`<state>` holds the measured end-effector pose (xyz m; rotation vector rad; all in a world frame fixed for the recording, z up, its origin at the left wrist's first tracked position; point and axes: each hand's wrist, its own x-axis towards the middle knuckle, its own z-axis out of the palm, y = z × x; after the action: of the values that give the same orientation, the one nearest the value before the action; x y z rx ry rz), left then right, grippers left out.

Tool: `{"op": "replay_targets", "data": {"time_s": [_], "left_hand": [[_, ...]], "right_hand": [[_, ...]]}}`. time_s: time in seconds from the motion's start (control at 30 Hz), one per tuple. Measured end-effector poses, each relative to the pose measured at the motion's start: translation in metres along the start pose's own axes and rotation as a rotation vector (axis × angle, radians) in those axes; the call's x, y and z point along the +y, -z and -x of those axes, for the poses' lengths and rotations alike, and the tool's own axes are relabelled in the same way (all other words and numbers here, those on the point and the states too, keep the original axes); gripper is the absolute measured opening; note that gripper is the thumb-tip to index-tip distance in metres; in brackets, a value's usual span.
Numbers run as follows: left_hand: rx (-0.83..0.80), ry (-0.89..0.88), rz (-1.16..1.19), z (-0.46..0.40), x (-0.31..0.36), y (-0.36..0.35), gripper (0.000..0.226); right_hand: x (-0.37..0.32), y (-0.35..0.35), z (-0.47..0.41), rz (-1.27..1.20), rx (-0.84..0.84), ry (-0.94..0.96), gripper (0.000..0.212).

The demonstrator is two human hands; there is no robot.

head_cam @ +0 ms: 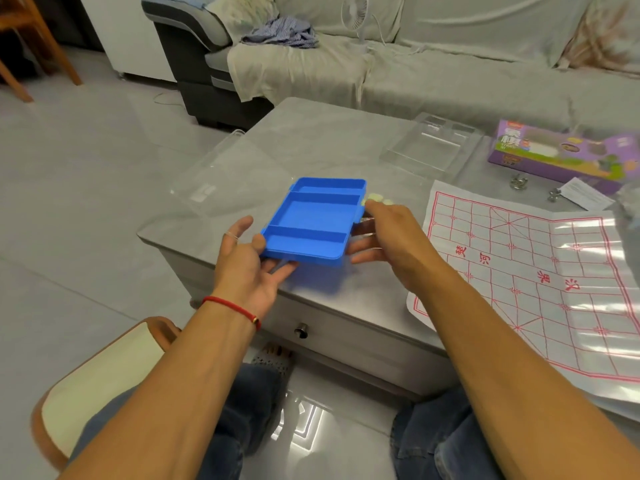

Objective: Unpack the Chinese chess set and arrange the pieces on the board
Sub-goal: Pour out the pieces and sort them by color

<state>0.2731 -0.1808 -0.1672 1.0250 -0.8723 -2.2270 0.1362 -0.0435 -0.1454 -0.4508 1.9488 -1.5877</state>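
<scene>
Chess tray (313, 221), blue with three empty compartments, is held tilted just above the near left part of the grey table (311, 133). The left hand (247, 263) supports its near corner with thumb on the rim and fingers beneath; the right hand (388, 233) grips the right edge. Pale pieces (375, 198), blurred, seem to lie beyond those knuckles, left of the paper board (540, 271).

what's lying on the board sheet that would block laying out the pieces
Nothing visible lies on the printed grid of the board sheet. The blue tray, held by the left hand and right hand, is off to its left; the purple box sits beyond its far edge.
</scene>
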Motion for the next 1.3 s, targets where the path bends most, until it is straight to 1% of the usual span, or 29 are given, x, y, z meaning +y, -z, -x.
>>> {"op": "replay_targets", "data": {"time_s": [0.13,0.27,0.33,0.4,0.43,0.53,0.63,0.7,0.83,0.9,0.97,1.03,1.13,1.3], "left_hand": [[-0.088,0.007,-0.006,0.005,-0.005,-0.012,0.045],[-0.100,0.018,0.034,0.010,-0.010,-0.020,0.045],[-0.085,0.000,0.017,0.012,-0.015,-0.024,0.039],[-0.075,-0.054,-0.044,0.013,-0.020,-0.029,0.023],[-0.074,-0.093,-0.088,0.012,-0.022,-0.030,0.020],[-0.105,-0.156,-0.159,0.010,-0.027,-0.033,0.023],[-0.143,-0.164,-0.185,0.010,-0.027,-0.034,0.027],[-0.169,-0.177,-0.195,0.010,-0.026,-0.034,0.027],[-0.205,-0.214,-0.242,0.011,-0.026,-0.034,0.028],[-0.218,-0.262,-0.291,0.013,-0.025,-0.035,0.028],[-0.219,-0.320,-0.358,0.014,-0.025,-0.036,0.027],[-0.233,-0.362,-0.397,0.014,-0.026,-0.036,0.026],[-0.259,-0.423,-0.449,0.014,-0.027,-0.037,0.025],[-0.267,-0.462,-0.481,0.013,-0.034,-0.042,0.025]], "right_hand": [[0.004,0.011,0.004,-0.151,0.056,-0.018,0.032],[0.004,0.023,0.004,-0.302,0.059,-0.063,0.032],[0.003,0.027,0.005,-0.330,0.039,-0.074,0.032],[0.002,0.029,0.005,-0.411,-0.002,-0.084,0.028],[0.001,0.030,0.005,-0.456,-0.013,-0.089,0.026],[0.001,0.033,0.004,-0.535,-0.001,-0.101,0.021],[0.003,0.035,0.003,-0.587,0.006,-0.130,0.029],[0.003,0.038,0.004,-0.568,-0.010,-0.124,0.032],[0.001,0.045,0.003,-0.449,-0.026,-0.048,0.028],[0.002,0.047,0.001,-0.337,-0.004,-0.019,0.028],[0.005,0.050,-0.001,-0.282,-0.003,-0.020,0.031],[0.006,0.054,0.000,-0.311,-0.022,-0.051,0.029],[0.004,0.061,0.002,-0.389,-0.034,-0.079,0.020],[0.007,0.064,-0.001,-0.353,0.040,-0.076,0.020]]}}
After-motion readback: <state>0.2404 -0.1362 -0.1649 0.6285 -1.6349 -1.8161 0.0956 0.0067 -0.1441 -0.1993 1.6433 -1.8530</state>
